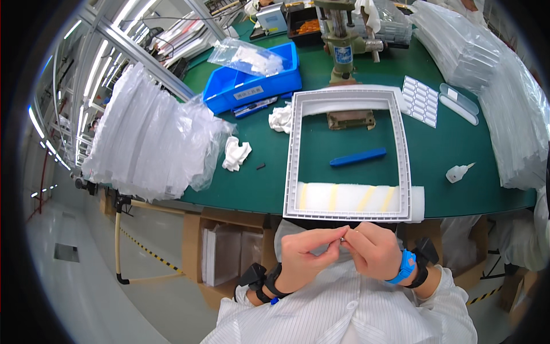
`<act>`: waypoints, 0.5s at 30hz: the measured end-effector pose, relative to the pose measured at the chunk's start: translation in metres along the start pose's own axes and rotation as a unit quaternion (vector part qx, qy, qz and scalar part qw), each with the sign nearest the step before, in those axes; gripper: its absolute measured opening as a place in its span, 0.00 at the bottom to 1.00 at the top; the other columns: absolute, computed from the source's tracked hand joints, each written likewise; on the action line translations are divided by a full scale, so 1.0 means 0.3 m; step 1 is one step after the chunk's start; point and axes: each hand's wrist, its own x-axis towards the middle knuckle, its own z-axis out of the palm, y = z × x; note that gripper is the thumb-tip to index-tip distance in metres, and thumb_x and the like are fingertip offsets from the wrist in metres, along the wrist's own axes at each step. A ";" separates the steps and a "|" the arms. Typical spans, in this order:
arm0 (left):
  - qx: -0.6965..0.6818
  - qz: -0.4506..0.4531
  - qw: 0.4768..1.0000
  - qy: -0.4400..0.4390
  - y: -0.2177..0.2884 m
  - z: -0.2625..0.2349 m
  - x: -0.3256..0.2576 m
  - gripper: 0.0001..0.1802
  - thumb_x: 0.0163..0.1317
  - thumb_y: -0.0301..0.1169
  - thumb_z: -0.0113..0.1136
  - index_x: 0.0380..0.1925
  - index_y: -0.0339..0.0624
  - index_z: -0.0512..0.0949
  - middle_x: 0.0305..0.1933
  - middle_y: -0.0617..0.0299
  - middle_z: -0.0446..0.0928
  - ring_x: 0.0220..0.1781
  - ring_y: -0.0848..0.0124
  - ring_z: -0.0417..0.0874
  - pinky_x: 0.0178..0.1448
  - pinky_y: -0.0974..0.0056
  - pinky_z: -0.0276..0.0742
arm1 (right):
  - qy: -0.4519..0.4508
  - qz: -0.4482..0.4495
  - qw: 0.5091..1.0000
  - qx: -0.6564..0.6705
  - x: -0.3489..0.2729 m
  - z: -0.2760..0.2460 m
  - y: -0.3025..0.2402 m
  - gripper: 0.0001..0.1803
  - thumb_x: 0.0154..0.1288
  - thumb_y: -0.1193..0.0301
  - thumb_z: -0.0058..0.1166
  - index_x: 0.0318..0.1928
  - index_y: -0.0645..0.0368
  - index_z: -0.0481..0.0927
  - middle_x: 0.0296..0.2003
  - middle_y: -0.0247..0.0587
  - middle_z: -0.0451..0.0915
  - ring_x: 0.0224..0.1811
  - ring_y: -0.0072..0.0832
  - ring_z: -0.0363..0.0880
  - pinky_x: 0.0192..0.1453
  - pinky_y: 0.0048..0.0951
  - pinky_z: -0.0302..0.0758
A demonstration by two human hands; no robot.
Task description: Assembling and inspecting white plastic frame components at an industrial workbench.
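L hand (310, 253), R hand (373, 249) pinch tiny pc (342, 239) (kind unclear) nr grey frame (405, 166)

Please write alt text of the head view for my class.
A person's left hand and right hand pinch a tiny item, too small to identify, before a green table. On it are a pale rectangular frame and, within its opening, a blue bar; a blue bin stands farther back, left.

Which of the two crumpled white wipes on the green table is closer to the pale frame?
The rear wipe, right beside the left side of the pale frame; the other wipe lies apart, farther left.
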 end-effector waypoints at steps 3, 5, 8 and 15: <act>-0.039 -0.057 0.997 -0.018 -0.010 -0.010 -0.010 0.16 0.54 0.15 0.62 0.44 0.35 0.86 0.38 0.54 0.87 0.37 0.74 0.87 0.41 0.72 0.82 | -0.012 -0.008 1.000 -0.008 -0.012 0.002 -0.004 0.08 0.54 0.82 0.63 0.35 0.64 0.79 0.24 0.40 0.71 0.23 0.35 0.73 0.23 0.32 0.69; -0.056 -0.059 0.997 -0.017 0.001 -0.015 -0.004 0.15 0.55 0.15 0.62 0.43 0.35 0.86 0.38 0.54 0.87 0.36 0.74 0.87 0.41 0.72 0.82 | -0.038 -0.033 0.999 -0.001 -0.010 0.000 -0.007 0.08 0.55 0.81 0.63 0.36 0.64 0.79 0.25 0.40 0.72 0.24 0.35 0.74 0.24 0.31 0.70; -0.045 -0.042 0.998 -0.034 0.009 -0.040 0.015 0.13 0.57 0.16 0.63 0.43 0.34 0.86 0.39 0.55 0.87 0.38 0.75 0.87 0.44 0.72 0.82 | -0.041 -0.011 0.999 0.012 0.004 -0.013 -0.020 0.07 0.56 0.81 0.62 0.36 0.63 0.79 0.26 0.41 0.73 0.25 0.36 0.75 0.26 0.32 0.71; -0.150 -0.129 0.971 -0.138 0.017 -0.114 0.122 0.10 0.61 0.17 0.63 0.42 0.33 0.86 0.43 0.55 0.86 0.44 0.71 0.86 0.51 0.69 0.82 | -0.051 0.038 0.992 0.108 0.075 -0.065 -0.008 0.05 0.64 0.77 0.59 0.40 0.61 0.79 0.28 0.43 0.75 0.28 0.38 0.78 0.31 0.33 0.74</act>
